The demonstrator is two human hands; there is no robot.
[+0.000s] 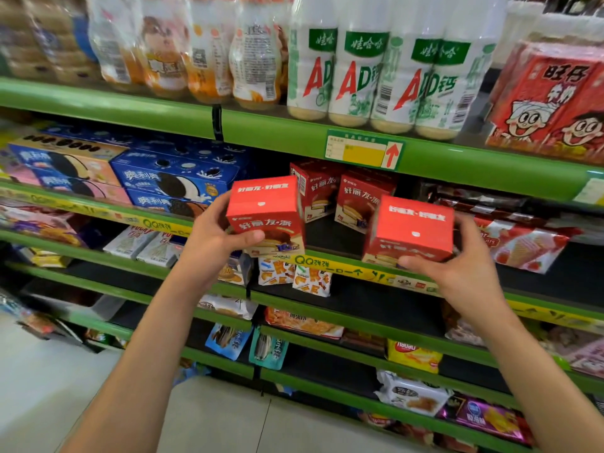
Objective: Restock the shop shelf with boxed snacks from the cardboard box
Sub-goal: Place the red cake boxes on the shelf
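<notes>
Red boxes gripped, fingers partly hidden

A shop — green shelves stocked with packaged snacks, price label.

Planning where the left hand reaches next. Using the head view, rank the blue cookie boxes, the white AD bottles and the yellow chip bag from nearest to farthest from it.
1. Blue cookie boxes, just up-left of the left hand.
2. White AD bottles, shelf above, to the right.
3. Yellow chip bag, lower shelf, far right.
</notes>
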